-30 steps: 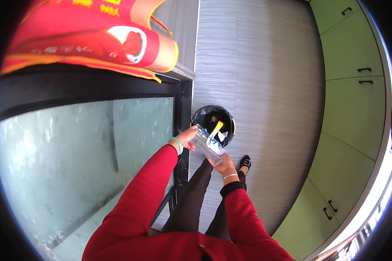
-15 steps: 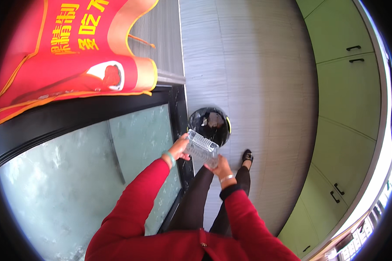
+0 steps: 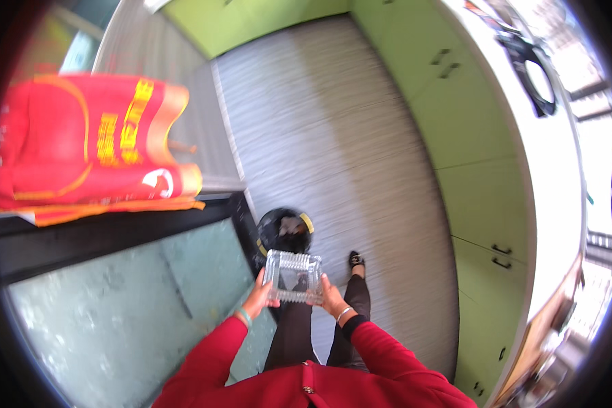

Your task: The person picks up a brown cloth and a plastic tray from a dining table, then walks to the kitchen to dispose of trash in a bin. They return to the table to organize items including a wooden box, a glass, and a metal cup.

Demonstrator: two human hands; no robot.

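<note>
A clear, ribbed rectangular dish (image 3: 296,259) is held level in front of my body, between both hands. My left hand (image 3: 257,296) grips its left side, fingers beneath the edge. On the opposite side, my right hand (image 3: 331,298) is closed round the right edge. I see no contents in the dish, and my dark trousers show through it. Just beyond it on the floor stands a black-lined bin (image 3: 268,228), with crumpled greyish-brown waste inside. The dish's near side overlaps my legs in the view.
To the left are a frosted pale-green panel (image 3: 115,285) in a black frame and a red cloth (image 3: 54,139) with orange trim. Green cabinets (image 3: 483,204) run along the right under a white countertop (image 3: 557,197). My shoe (image 3: 356,258) is right of the bin.
The dish has turned from a slanted, tipped pose to a level one, its broad face now in view. My head view has swung, bringing more of the right-hand countertop into sight.
</note>
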